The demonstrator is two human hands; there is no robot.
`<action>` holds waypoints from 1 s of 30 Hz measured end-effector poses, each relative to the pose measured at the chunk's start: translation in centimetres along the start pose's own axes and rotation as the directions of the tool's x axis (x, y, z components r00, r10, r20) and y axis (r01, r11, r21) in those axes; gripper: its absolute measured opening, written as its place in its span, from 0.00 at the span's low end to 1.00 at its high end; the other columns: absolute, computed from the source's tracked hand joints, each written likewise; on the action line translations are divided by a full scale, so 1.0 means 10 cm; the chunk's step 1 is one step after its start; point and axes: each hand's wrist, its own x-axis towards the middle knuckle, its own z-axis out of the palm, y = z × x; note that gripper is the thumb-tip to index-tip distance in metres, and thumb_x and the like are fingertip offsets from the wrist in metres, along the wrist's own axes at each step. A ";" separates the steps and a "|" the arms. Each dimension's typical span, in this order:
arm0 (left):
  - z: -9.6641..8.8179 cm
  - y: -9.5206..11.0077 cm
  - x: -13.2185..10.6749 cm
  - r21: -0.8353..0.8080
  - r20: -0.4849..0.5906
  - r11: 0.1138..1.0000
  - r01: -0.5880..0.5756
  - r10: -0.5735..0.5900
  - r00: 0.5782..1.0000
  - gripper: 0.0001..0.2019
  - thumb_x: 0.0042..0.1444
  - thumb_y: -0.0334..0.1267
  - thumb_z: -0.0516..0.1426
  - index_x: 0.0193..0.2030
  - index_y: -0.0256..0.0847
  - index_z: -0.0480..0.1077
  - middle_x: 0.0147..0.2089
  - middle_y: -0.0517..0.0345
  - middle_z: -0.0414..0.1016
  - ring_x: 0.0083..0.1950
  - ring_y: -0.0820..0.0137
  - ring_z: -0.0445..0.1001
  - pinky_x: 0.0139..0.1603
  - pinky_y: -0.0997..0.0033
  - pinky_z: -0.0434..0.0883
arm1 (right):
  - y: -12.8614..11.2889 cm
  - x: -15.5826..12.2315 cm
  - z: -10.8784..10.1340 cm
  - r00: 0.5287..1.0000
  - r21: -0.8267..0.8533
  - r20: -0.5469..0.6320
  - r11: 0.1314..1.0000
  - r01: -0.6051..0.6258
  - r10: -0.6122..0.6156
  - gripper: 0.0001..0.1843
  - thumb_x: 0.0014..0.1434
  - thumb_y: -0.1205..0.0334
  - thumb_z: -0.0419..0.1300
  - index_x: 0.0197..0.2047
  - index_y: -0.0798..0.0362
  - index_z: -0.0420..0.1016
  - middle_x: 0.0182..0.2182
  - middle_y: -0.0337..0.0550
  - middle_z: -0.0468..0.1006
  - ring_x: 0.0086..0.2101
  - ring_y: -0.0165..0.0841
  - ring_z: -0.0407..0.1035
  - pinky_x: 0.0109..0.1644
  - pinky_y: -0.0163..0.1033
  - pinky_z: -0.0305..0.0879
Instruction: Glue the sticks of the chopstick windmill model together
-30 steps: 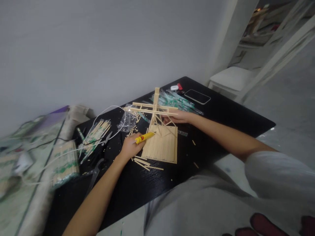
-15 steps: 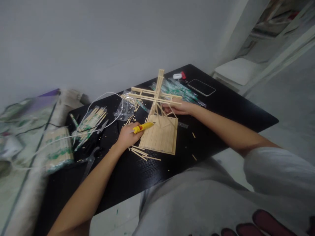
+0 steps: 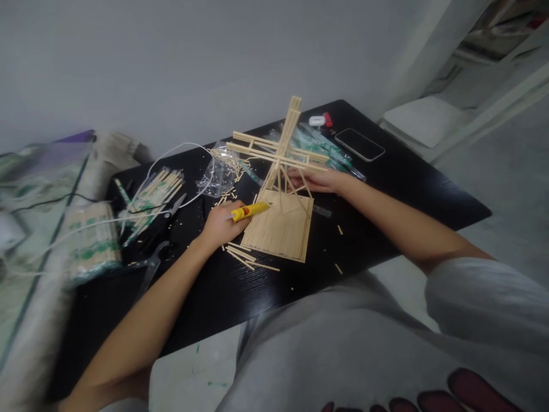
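Note:
My left hand (image 3: 223,224) is closed around a yellow glue gun (image 3: 249,211), its nozzle pointing right, over the slatted base (image 3: 278,229) of a model windmill made of thin wooden sticks. The windmill's crossed blades (image 3: 281,158) rise above slanting stick legs (image 3: 295,186). On the far right side, my right hand (image 3: 315,179) reaches in behind the blades and closes at the legs, its fingertips partly hidden by sticks. Whether the nozzle touches the model I cannot tell.
Loose sticks (image 3: 240,257) lie left of the base. Scissors (image 3: 175,205), bundled sticks (image 3: 94,240), a plastic bag (image 3: 218,176) and a white cable (image 3: 146,214) occupy the table's left. Green-printed wrappers (image 3: 319,146) and a phone (image 3: 359,144) lie at the back right.
The camera view has shifted slightly, so the table and windmill sit a little differently in the picture. Both hands keep nearly the same places at the model.

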 end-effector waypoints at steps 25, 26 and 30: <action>0.02 0.03 0.02 -0.010 -0.002 1.000 -0.018 0.018 1.000 0.11 0.71 0.49 0.65 0.39 0.47 0.77 0.32 0.58 0.78 0.35 0.64 0.78 0.40 0.62 0.72 | -0.11 -0.09 0.04 0.991 -0.088 -0.121 0.994 -0.060 0.049 0.09 0.84 0.71 0.68 0.48 0.48 0.83 0.36 0.40 0.86 0.36 0.33 0.83 0.58 0.42 0.90; 0.03 0.03 0.01 -0.015 -0.009 1.000 -0.024 0.024 1.000 0.11 0.71 0.49 0.65 0.39 0.47 0.77 0.33 0.58 0.79 0.35 0.64 0.78 0.40 0.62 0.73 | -0.11 -0.10 0.04 0.991 -0.093 -0.127 0.994 -0.059 0.047 0.09 0.84 0.70 0.69 0.48 0.48 0.83 0.35 0.39 0.85 0.36 0.33 0.83 0.58 0.43 0.90; 0.06 0.02 0.01 -0.037 -0.043 0.998 -0.044 0.043 0.998 0.11 0.71 0.47 0.66 0.38 0.47 0.76 0.33 0.58 0.80 0.37 0.64 0.78 0.42 0.62 0.74 | -0.11 -0.11 0.04 0.988 -0.101 -0.149 0.993 -0.058 0.043 0.05 0.83 0.67 0.71 0.51 0.46 0.83 0.34 0.40 0.85 0.37 0.36 0.84 0.57 0.45 0.92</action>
